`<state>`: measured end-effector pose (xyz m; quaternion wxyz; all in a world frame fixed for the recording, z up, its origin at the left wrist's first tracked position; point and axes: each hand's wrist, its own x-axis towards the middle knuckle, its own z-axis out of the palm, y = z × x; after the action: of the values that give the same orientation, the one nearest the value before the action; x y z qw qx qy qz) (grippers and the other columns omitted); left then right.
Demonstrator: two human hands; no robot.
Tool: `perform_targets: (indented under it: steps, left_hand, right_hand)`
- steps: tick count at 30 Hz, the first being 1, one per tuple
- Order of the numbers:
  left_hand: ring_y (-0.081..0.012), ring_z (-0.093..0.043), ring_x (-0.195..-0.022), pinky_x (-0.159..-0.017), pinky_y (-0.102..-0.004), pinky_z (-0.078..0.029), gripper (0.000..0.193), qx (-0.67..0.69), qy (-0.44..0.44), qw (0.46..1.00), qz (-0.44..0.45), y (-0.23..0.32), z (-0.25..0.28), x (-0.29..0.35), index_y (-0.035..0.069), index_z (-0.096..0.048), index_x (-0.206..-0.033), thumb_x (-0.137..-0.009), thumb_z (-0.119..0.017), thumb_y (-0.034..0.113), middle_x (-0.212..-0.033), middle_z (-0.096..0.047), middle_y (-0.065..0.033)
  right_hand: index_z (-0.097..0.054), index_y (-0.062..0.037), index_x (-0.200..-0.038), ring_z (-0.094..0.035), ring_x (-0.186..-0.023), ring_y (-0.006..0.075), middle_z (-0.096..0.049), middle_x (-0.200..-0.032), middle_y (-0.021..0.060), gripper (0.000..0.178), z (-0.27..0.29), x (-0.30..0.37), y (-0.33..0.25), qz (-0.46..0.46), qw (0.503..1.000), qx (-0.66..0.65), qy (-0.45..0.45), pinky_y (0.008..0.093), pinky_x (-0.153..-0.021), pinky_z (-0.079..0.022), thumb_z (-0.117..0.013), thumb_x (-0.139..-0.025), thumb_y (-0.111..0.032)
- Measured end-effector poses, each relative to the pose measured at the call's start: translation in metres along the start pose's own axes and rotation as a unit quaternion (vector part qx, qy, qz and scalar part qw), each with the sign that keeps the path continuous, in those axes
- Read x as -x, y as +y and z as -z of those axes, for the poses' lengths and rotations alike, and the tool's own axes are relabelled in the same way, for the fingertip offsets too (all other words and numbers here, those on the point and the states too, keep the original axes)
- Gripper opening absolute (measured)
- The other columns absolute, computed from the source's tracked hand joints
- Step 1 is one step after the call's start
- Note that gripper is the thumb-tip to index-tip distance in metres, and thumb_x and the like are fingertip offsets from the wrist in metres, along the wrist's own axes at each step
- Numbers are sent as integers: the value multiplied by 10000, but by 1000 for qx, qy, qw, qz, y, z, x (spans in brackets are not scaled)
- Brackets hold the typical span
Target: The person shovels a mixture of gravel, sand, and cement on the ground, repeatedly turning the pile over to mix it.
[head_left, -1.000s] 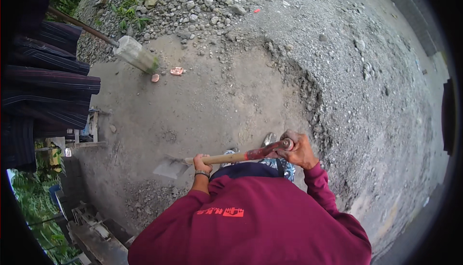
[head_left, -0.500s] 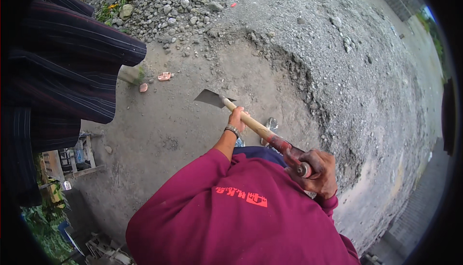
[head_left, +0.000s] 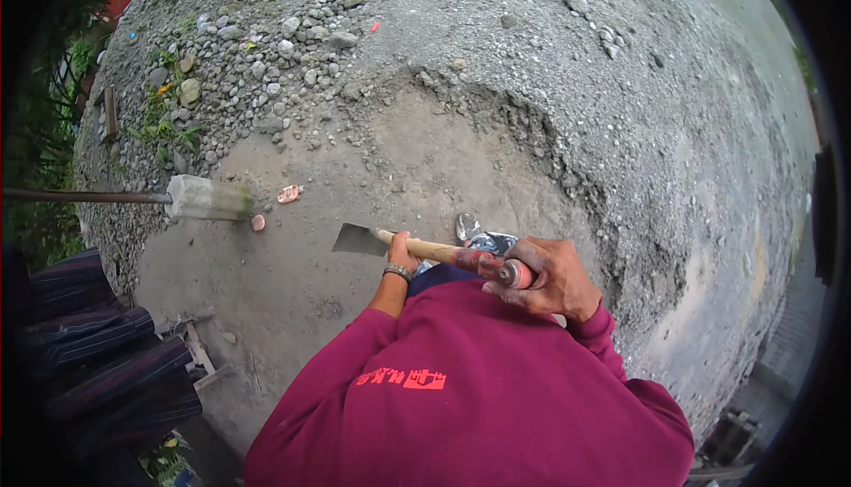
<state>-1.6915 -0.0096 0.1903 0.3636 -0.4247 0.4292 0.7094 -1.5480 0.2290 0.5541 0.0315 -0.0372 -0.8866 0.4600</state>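
A shovel (head_left: 434, 251) lies across the front of my body, its wooden shaft slanting down to the right. Its flat grey blade (head_left: 356, 239) points left over the bare ground. Close to the blade, my left hand (head_left: 402, 253) is wrapped round the shaft. My right hand (head_left: 558, 281) is closed on the worn red grip at the other end. No load shows on the visible face of the blade. My shoes (head_left: 479, 234) are partly hidden behind the shaft.
A gravel heap (head_left: 656, 124) with a dug-out edge curves ahead and right. Loose stones (head_left: 292, 48) lie at the far left. A concrete post (head_left: 206, 197) with a metal rod stands left, near pinkish brick pieces (head_left: 289, 194). Dark striped cloth (head_left: 106, 336) hangs at lower left.
The view has shifted, and the striped cloth now sits lower left, uncovering the post. The shovel lies flatter across the picture, with both hands still on it.
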Motion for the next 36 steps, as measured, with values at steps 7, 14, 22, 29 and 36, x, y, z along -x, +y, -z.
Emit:
perform_targets:
  steps: [7, 14, 22, 29, 36]
  left_hand:
    - [-239, -561, -807, -635, -406, -501, 335, 56, 63, 994, -72, 53, -10, -4, 114, -443, -1021, -788, -619, 278, -892, -511, -72]
    - [-243, -554, -769, -651, -393, -496, 342, 128, 63, 979, -145, 120, -13, -24, 101, -460, -986, -768, -625, 307, -873, -518, -86]
    - [-255, -489, -528, -515, -392, -433, 234, 211, 28, 975, -66, 280, -36, -75, 68, -462, -702, -752, -528, 286, -613, -491, -89]
    - [-204, -459, -453, -445, -342, -416, 310, 256, -27, 959, -116, 476, -17, -168, 126, -457, -610, -792, -568, 351, -510, -445, -31]
    - [-178, -499, -476, -461, -340, -454, 269, 241, -28, 956, -167, 669, 21, -269, 104, -516, -814, -813, -607, 357, -606, -508, -27]
  right_hand:
    - [-605, -56, -747, -564, -553, 263, -562, -645, 89, 383, 18, -76, 47, 28, 997, -37, -60, 355, -509, -434, -796, -653, -375]
    - [-612, -58, -740, -528, -516, 254, -549, -628, 74, 488, 9, -160, 47, 183, 974, -68, -115, 348, -487, -397, -748, -664, -520]
    - [-603, -76, -663, -512, -502, 259, -552, -606, 59, 353, -74, -267, 25, 160, 982, -55, -78, 353, -524, -385, -614, -793, -405]
    - [-573, 3, -1014, -546, -860, 292, -560, -869, 140, 410, -199, -430, -6, -42, 990, 26, 130, 384, -798, -428, -641, -754, -307]
    - [-470, 40, -1206, -597, -636, 270, -591, -739, 147, 448, -356, -587, -12, -384, 646, -654, 87, 387, -612, -510, -541, -822, -180]
